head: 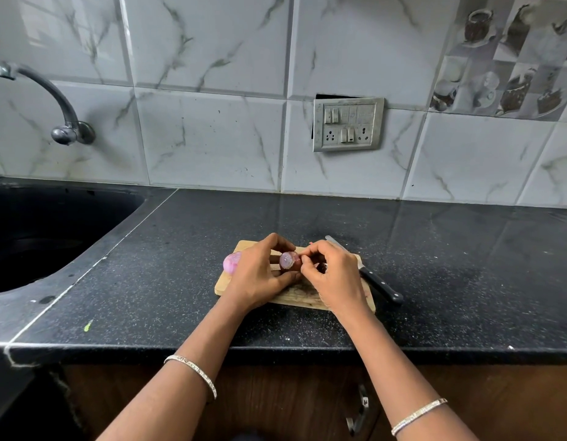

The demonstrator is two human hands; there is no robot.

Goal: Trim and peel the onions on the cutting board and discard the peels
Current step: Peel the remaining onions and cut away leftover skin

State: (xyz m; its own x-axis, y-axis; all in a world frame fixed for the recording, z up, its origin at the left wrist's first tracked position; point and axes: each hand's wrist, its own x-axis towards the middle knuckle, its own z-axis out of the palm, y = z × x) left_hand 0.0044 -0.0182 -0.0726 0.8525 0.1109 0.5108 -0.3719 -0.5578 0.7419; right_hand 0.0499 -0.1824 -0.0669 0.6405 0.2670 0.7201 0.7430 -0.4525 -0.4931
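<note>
The fingers (309,252) of your right hand (334,276) are pinching at the rim of the trimmed onion (288,261), pale purple cut face toward you. Your left hand (259,273) curls round it, just over the cutting board (291,299). Both forearms reach in across the desk (148,281), and a peeled onion (231,262) sits at the board's left edge.

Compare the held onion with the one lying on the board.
The held onion is gripped by the left hand and pinched by the right hand; the lying onion rests at the left edge of the board. The held onion shows dark reddish skin and a cut face; the lying onion is pale pink, apparently peeled. Both are small.
</note>
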